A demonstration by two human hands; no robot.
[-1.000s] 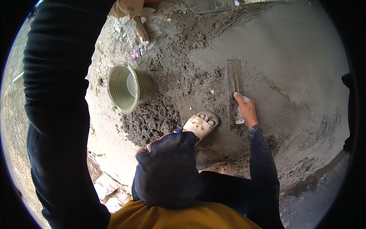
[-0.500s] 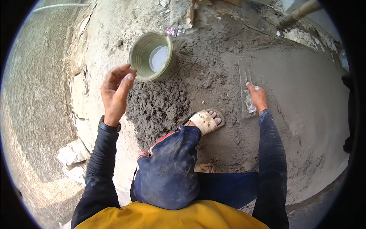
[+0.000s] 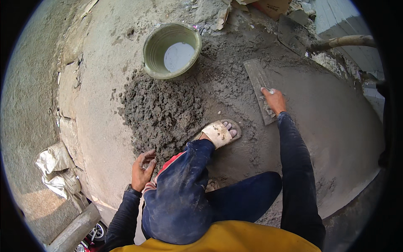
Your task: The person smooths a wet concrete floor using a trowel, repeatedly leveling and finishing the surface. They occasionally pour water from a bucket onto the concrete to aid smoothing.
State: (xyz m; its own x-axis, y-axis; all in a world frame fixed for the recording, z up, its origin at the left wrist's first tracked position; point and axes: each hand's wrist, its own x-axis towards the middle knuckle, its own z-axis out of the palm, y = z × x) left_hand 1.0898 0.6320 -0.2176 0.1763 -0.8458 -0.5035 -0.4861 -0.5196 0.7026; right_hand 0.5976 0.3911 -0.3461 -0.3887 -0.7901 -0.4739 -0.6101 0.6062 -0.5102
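A white sack (image 3: 52, 158) lies well to the left of the worker's left hand (image 3: 142, 171), which wears a dark band (image 3: 133, 191) at the wrist and appears bare, its fingers loosely curled and parted from the thumb. Just beyond that hand spreads a heap of dark, crumbly mortar (image 3: 157, 109); whether the fingertips touch it cannot be told. Past the heap, farther from the left hand, stands a green bucket (image 3: 156, 54) holding pale liquid (image 3: 179, 56). Between the two hands rests a foot in a mortar-flecked sandal (image 3: 218, 133). A long, flat trowel (image 3: 256, 77) lies on the wet mortar beneath the right hand (image 3: 275, 101), which is closed around its handle. Smoothed grey mortar (image 3: 331, 122) sweeps away to that hand's right, with a wooden pole (image 3: 346, 42) beyond.
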